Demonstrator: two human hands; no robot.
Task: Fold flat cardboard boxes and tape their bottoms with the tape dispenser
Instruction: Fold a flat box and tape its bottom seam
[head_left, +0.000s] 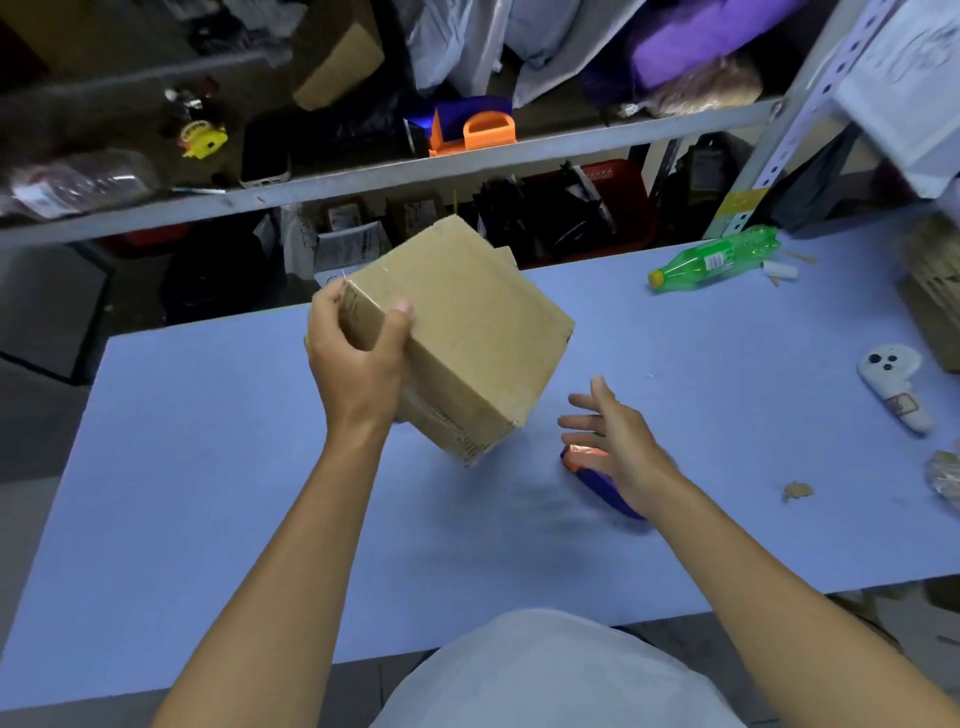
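Both forearms reach out from my pale shirt (550, 675) over the blue table (208, 493). My left hand (358, 364) grips the folded cardboard box (467, 332) by one corner, thumb on its top face, holding it tilted above the table. My right hand (618, 441) is spread, fingers loose, holding nothing, just over the blue and orange tape dispenser (597, 478) lying on the table. Farther right lie a green bottle (717, 260) and a white controller (893, 384).
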